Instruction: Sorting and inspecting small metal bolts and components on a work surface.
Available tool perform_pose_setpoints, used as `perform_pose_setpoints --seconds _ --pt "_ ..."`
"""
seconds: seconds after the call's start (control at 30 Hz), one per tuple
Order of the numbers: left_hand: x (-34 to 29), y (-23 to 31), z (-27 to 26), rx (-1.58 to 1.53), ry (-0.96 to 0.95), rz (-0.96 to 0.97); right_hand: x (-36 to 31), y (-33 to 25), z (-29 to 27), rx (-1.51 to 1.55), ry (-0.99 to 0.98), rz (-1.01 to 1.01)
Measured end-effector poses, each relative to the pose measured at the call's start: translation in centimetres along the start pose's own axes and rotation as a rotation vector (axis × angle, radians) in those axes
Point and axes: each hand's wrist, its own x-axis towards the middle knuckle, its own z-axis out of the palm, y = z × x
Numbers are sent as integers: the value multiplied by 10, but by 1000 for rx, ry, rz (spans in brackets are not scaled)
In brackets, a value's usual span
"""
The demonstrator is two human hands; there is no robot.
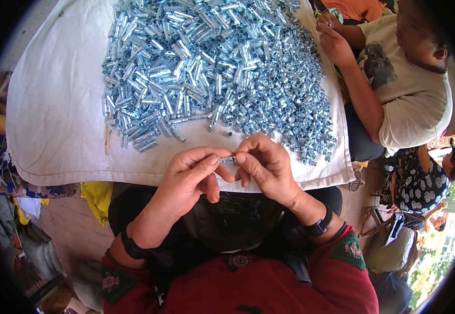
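Between my two hands, just over the near edge of the cloth, lies a short shiny metal tube [227, 160]. My left hand [189, 171] pinches its left end with thumb and forefinger, the other fingers curled loosely below. The right end sits in the closed thumb and fingertips of my right hand [267, 166]; whether a smaller metal piece is also there is hidden. Beyond my hands spreads a heap of slim metal tubes [170, 65], with many small metal rings [298, 107] piled at its right. Below my hands, a dark container [232, 222] rests at my lap.
A white woven cloth [54, 112] lies under the heap. One loose ring [229, 134] and a thin stick [107, 137] lie near its front. At the right sits a co-worker [410, 89] with both hands raised by the cloth. Yellow fabric [96, 201] hangs at the left.
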Motion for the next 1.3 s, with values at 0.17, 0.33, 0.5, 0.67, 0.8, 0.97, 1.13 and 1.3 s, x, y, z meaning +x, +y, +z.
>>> perform_pose_setpoints --seconds 0.17,0.33,0.5,0.67,0.8,0.97,1.13,1.3 --pt "0 -3 4 45 31 37 -2 -4 4 -118 16 -18" --pt "0 -4 6 121 27 92 -1 2 -2 273 -34 66" --pt "-4 -13 4 20 -47 73 1 1 -8 363 -150 154" --pt "-14 -22 6 -176 -133 30 -3 -5 -8 349 -264 321" --pt "-21 -24 4 -187 -109 27 -5 -8 -2 255 -306 346" --pt "-27 -25 2 -201 -120 -3 -6 -11 2 249 -335 356" --pt "-31 -26 -2 -244 -55 46 -5 -12 21 398 -240 316" --pt "-26 -21 -5 -149 -102 99 -18 -18 30 198 -44 301"
